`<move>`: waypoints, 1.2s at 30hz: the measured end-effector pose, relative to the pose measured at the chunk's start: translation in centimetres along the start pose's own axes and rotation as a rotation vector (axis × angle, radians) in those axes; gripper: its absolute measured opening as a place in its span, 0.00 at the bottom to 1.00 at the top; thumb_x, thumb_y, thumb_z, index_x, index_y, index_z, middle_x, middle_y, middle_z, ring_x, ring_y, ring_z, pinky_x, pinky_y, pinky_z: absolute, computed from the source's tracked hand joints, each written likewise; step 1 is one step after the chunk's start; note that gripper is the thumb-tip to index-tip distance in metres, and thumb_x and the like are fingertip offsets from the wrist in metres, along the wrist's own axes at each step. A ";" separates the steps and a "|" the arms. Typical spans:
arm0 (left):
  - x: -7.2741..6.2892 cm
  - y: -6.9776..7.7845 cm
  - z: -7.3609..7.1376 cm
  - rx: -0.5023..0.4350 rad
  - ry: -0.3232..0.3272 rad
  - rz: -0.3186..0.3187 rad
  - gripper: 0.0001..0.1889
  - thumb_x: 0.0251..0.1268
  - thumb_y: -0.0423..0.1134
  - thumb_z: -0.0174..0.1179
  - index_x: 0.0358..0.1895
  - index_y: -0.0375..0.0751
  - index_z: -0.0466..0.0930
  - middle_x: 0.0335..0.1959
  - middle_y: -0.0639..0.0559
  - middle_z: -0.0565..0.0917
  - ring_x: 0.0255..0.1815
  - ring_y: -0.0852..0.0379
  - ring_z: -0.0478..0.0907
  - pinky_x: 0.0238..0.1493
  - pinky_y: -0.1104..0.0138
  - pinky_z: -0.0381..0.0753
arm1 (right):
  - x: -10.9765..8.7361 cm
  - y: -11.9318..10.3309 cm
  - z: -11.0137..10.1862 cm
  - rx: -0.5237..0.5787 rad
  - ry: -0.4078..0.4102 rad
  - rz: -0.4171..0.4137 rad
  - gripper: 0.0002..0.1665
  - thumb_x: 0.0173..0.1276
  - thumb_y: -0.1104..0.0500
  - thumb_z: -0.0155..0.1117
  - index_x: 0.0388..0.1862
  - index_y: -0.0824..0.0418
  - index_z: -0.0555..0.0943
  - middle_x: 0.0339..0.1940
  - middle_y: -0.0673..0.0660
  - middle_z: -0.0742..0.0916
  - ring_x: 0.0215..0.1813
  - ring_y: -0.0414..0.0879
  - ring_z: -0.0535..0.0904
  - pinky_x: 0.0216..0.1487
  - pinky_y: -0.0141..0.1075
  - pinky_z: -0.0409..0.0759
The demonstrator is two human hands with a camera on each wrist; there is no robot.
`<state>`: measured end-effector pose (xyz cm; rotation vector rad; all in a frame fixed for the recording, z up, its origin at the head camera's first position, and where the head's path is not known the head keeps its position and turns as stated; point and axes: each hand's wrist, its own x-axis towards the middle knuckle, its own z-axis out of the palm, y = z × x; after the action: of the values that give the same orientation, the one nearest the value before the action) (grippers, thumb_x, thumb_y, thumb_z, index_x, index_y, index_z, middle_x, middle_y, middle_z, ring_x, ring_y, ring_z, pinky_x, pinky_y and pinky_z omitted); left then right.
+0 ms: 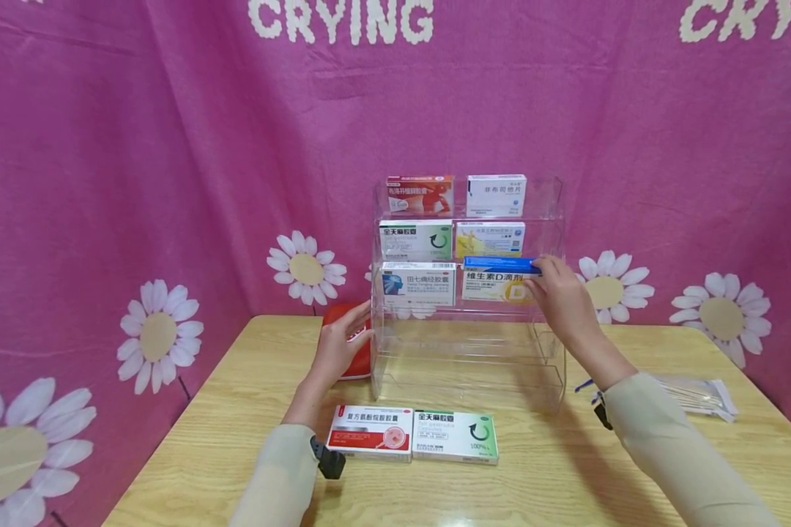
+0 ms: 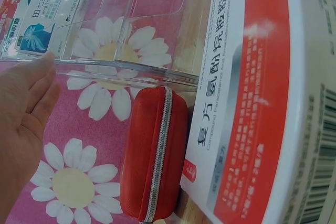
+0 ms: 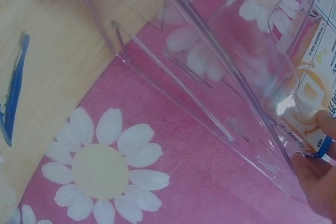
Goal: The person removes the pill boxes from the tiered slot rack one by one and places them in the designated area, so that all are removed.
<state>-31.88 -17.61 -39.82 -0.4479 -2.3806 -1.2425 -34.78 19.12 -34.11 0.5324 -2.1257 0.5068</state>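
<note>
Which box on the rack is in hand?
The blue-topped vitamin D drops box, third row down, right side: the right hand pinches its right end; no other box is held.

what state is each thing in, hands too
clear display rack, standing, loaded on its top three tiers
vitamin D drops box, held at the third tier down
right hand, pinching that box's right end
left hand, fingers extended, at the rack's left side
red zip case, zipped shut
Compound Paracetamol box, lying flat
front Tall Gastrodia box, lying flat
cotton swab pack, lying down, seal unclear
</note>
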 end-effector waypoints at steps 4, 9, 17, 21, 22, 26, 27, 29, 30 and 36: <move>0.0 0.0 0.0 -0.006 0.000 0.000 0.29 0.60 0.29 0.65 0.67 0.42 0.73 0.61 0.42 0.82 0.61 0.46 0.81 0.59 0.57 0.81 | 0.3 0.1 -0.1 0.047 0.028 0.018 0.19 0.61 0.67 0.69 0.47 0.76 0.75 0.48 0.74 0.80 0.51 0.68 0.81 0.53 0.59 0.82; 0.0 0.0 -0.1 -0.008 -0.006 -0.001 0.29 0.60 0.29 0.65 0.67 0.42 0.73 0.61 0.42 0.82 0.61 0.46 0.80 0.59 0.57 0.81 | 0.6 0.0 -0.4 0.130 0.068 0.054 0.19 0.59 0.69 0.71 0.46 0.75 0.76 0.49 0.72 0.80 0.53 0.66 0.78 0.56 0.59 0.80; 0.0 -0.1 -0.1 -0.020 -0.008 0.019 0.29 0.60 0.28 0.65 0.67 0.40 0.73 0.61 0.41 0.81 0.61 0.46 0.81 0.60 0.57 0.81 | 1.0 -0.5 -1.1 0.205 0.168 0.084 0.19 0.55 0.67 0.74 0.44 0.73 0.79 0.49 0.70 0.80 0.44 0.59 0.80 0.48 0.18 0.71; 0.0 0.0 -0.2 -0.015 -0.009 0.007 0.29 0.61 0.29 0.65 0.67 0.42 0.72 0.61 0.42 0.81 0.61 0.46 0.81 0.59 0.57 0.81 | 1.0 -1.3 -1.7 0.267 0.219 0.094 0.19 0.55 0.68 0.74 0.45 0.73 0.80 0.49 0.70 0.80 0.44 0.56 0.79 0.49 0.10 0.65; 0.0 0.0 -0.2 -0.012 -0.009 0.006 0.29 0.61 0.30 0.65 0.67 0.42 0.72 0.61 0.42 0.81 0.61 0.46 0.81 0.59 0.57 0.81 | 0.8 -1.6 -1.8 0.278 0.229 0.094 0.19 0.54 0.68 0.74 0.45 0.73 0.80 0.49 0.70 0.80 0.43 0.54 0.78 0.49 0.10 0.66; 0.0 0.2 -0.3 0.001 -0.012 -0.004 0.30 0.61 0.30 0.65 0.68 0.44 0.72 0.62 0.43 0.81 0.62 0.47 0.80 0.59 0.57 0.81 | -0.2 -2.8 -2.1 0.311 0.238 0.091 0.19 0.50 0.71 0.76 0.43 0.72 0.82 0.44 0.68 0.81 0.42 0.35 0.74 0.47 0.10 0.69; 0.0 0.2 -0.4 0.006 -0.013 -0.004 0.30 0.61 0.31 0.65 0.68 0.44 0.71 0.62 0.43 0.81 0.62 0.47 0.80 0.59 0.57 0.81 | -0.6 -3.2 -2.1 0.323 0.229 0.090 0.19 0.50 0.71 0.76 0.42 0.71 0.82 0.42 0.67 0.81 0.43 0.31 0.72 0.46 0.10 0.70; 0.0 0.2 -0.4 0.009 -0.017 -0.006 0.29 0.62 0.31 0.65 0.68 0.44 0.71 0.62 0.44 0.81 0.62 0.48 0.80 0.60 0.57 0.81 | -1.3 -3.9 -1.9 0.359 0.200 0.097 0.19 0.49 0.72 0.77 0.42 0.71 0.81 0.41 0.66 0.81 0.44 0.24 0.70 0.47 0.10 0.72; 0.0 0.2 -0.4 0.012 -0.017 -0.003 0.29 0.62 0.31 0.65 0.68 0.44 0.71 0.62 0.44 0.81 0.62 0.48 0.80 0.60 0.57 0.81 | -1.7 -4.3 -1.8 0.378 0.182 0.102 0.19 0.49 0.72 0.77 0.41 0.71 0.81 0.40 0.66 0.81 0.43 0.22 0.70 0.46 0.09 0.72; 0.1 0.1 -0.2 0.004 -0.007 0.051 0.29 0.60 0.29 0.65 0.67 0.39 0.72 0.60 0.40 0.81 0.60 0.46 0.81 0.60 0.57 0.81 | -4.4 -6.9 -0.8 0.453 0.033 0.151 0.17 0.51 0.71 0.76 0.40 0.69 0.82 0.37 0.61 0.82 0.37 0.26 0.78 0.40 0.16 0.81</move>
<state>-31.86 -17.73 -39.58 -0.5094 -2.3624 -1.2155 -28.19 14.64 -36.19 0.6091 -2.0303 1.0893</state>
